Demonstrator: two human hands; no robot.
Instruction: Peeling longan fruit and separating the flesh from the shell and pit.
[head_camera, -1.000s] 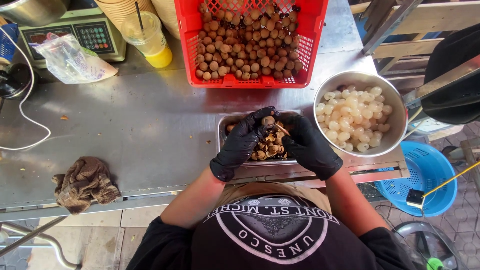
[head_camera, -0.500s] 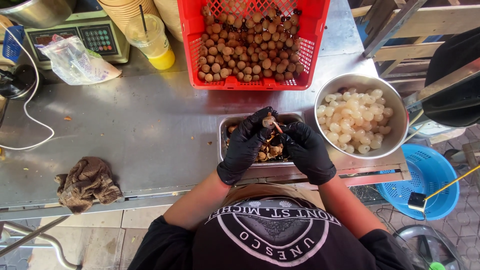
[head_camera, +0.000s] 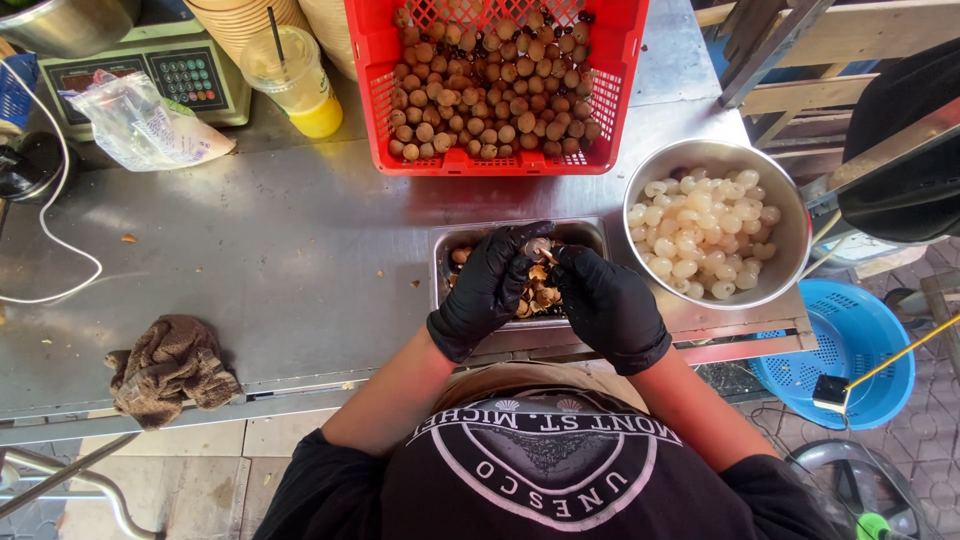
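A red plastic crate (head_camera: 600, 110) stands at the far edge of the steel tabletop (head_camera: 270, 280), heaped with round brown-shelled fruits (head_camera: 490, 90). Toward the right edge sits a round steel bowl (head_camera: 790, 200) filled with peeled, pale translucent fruits (head_camera: 700, 235). At the near edge, between crate and person, a rectangular steel tray (head_camera: 455, 240) holds broken brown shells (head_camera: 535, 295).

Both hands wear black gloves and meet above that tray. The left hand (head_camera: 490, 285) curls its fingers around a single fruit (head_camera: 538, 247), pinching it from the left; the right hand (head_camera: 605, 305) presses its fingertips against the same fruit from the right. The fruit is small and round, its tan shell partly showing between the glove tips; whether it is already split cannot be told.

In the far left corner a weighing scale (head_camera: 150, 75) stands with a crumpled clear plastic bag (head_camera: 145, 125) leaning on it, and beside it a lidded plastic cup (head_camera: 295, 80) with a straw and yellow drink. A crumpled brown cloth (head_camera: 170, 365) lies at the near left edge. A blue basket (head_camera: 850, 350) rests on the floor past the right edge.
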